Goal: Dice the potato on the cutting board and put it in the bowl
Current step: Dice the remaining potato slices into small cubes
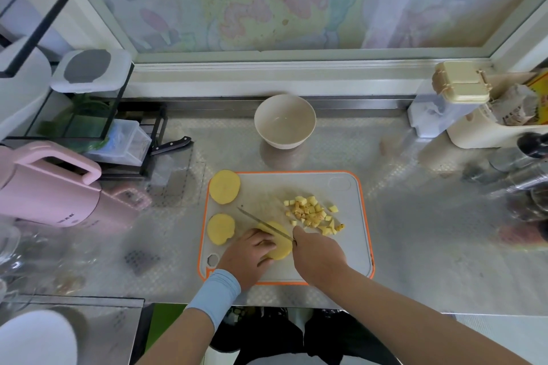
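Orange-rimmed cutting board (pixel 350 246) lies under both hands, white bowl (pixel 296 139) well beyond them. Left hand (pixel 249 255) curls over a potato slab (pixel 281 249); right hand (pixel 318 252) grips the knife (pixel 261 222) across it, dice (pixel 311 213) just beyond the right hand.

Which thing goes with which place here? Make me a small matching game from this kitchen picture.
Things:
1. bowl
2. potato cubes
3. knife
4. pink jug

Places:
a. on the right part of the cutting board
b. at the left edge of the counter
c. gripped by the right hand, blade on the potato slice that the left hand holds
d. beyond the board, empty

Pairs: 1-d, 2-a, 3-c, 4-b.
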`<state>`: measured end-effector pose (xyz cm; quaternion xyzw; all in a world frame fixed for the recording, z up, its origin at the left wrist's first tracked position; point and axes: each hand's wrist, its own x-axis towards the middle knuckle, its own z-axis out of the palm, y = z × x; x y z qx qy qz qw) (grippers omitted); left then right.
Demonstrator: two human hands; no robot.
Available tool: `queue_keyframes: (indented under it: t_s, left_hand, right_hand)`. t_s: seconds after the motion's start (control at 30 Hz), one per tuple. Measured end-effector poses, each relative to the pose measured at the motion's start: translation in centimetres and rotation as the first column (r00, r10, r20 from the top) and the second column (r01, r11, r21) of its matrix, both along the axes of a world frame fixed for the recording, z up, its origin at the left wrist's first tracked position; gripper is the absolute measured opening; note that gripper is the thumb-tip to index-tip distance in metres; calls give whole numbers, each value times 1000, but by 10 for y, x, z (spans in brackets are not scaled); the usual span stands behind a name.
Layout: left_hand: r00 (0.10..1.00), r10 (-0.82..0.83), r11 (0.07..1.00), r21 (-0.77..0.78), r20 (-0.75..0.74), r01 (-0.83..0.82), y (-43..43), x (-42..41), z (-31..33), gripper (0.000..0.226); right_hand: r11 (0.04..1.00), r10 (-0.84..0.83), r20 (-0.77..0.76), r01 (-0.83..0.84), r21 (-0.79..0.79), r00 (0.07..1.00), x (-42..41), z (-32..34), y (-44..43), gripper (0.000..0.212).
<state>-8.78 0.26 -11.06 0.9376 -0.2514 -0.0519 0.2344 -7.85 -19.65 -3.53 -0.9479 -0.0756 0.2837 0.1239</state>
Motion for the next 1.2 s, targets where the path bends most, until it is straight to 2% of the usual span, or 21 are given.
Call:
queue_keyframes:
  t_s: [0.1, 0.27, 0.43, 0.6, 0.9, 1.2]
  left_hand:
    - [1000, -7, 1000, 20, 7, 7, -1, 2, 1, 29]
    - [1000, 0, 1000, 27, 10, 0, -3, 4, 4, 29]
    - [1000, 4, 999, 34, 4, -4, -3, 5, 3, 30]
    - [1000, 2, 999, 32, -19, -1, -3, 7, 2, 23]
    - [999, 33, 999, -13, -23, -33, -5, 6, 4, 25]
    - [998, 44, 999, -30, -40, -45, -5, 5, 5, 23]
  right_hand:
    - [1000, 10, 3, -10, 4, 1000, -4, 2, -1, 6]
    - [998, 34, -15, -35, -42, 999, -10, 9, -1, 21]
    - [996, 53, 0, -53, -65, 999, -10, 13, 0, 26]
    - [997, 42, 0, -42, -70, 999, -10, 17, 1, 23]
    - [998, 19, -75, -23, -51, 997, -1, 12, 3, 26]
    - [999, 16, -144, -21, -34, 989, 6, -2, 2, 14]
